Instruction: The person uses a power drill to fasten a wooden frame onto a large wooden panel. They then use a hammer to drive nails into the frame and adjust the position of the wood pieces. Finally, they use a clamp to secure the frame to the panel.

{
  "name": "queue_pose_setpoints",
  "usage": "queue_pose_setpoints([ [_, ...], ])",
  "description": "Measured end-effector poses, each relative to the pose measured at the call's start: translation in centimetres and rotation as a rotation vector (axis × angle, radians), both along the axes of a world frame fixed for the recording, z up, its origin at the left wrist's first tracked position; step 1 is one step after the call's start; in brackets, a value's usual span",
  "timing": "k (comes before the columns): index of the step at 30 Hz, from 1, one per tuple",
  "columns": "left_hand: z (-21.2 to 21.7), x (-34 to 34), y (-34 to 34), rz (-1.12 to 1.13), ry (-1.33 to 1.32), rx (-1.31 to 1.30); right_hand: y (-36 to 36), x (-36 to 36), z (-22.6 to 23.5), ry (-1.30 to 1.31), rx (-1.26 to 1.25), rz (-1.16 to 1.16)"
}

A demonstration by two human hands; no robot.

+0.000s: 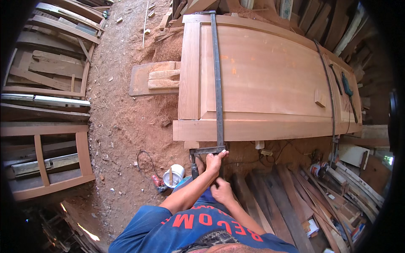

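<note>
A long steel bar clamp (218,80) spanned a wooden door panel (265,80), its jaw end past the near edge. The left hand (216,161) gripped that end; the right hand (221,192) curled below, contents unclear. Heavy, rigid; probably best held by the bar.

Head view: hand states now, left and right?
Left hand: closed on the near end of the bar clamp across the door.
Right hand: closed low by the clamp's end; what it holds cannot be told.
</note>
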State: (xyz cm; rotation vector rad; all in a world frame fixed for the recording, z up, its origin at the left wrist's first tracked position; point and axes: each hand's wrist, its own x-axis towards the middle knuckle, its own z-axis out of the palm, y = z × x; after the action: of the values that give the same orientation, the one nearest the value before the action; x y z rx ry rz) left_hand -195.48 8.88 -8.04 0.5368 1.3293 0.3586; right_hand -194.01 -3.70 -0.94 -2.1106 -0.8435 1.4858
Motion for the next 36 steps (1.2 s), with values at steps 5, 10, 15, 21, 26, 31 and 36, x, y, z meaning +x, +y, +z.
queue_pose_setpoints([
  [5,2.5,0.3,0.7,0.001,0.018,-0.029,0.5,1.4,-4.1,-0.297,0.202,-0.370],
  [10,-0.4,-0.3,0.3,0.027,-0.040,0.041,0.1,0.6,-11.1,0.079,0.059,-0.418],
  [15,1.5,-0.5,-0.1,0.024,-0.173,0.048,-1.5,-0.6,-13.3,-0.080,0.248,-0.405],
  [21,-1.4,-0.2,-0.2,-0.014,-0.077,-0.025,-0.4,-0.5,-7.4,0.044,0.209,-0.452],
  [26,-1.1,0.4,-0.6,-0.029,-0.088,0.067,-8.4,-3.3,-7.4,0.280,-0.157,-0.256],
  [31,-0.7,0.3,-0.6,-0.037,-0.078,0.102,-4.5,-6.3,-3.8,0.372,-0.109,-0.142],
  [36,-1.6,0.5,-1.0,0.002,-0.107,0.116,1.3,-11.3,-13.0,0.002,0.238,-0.202],
])
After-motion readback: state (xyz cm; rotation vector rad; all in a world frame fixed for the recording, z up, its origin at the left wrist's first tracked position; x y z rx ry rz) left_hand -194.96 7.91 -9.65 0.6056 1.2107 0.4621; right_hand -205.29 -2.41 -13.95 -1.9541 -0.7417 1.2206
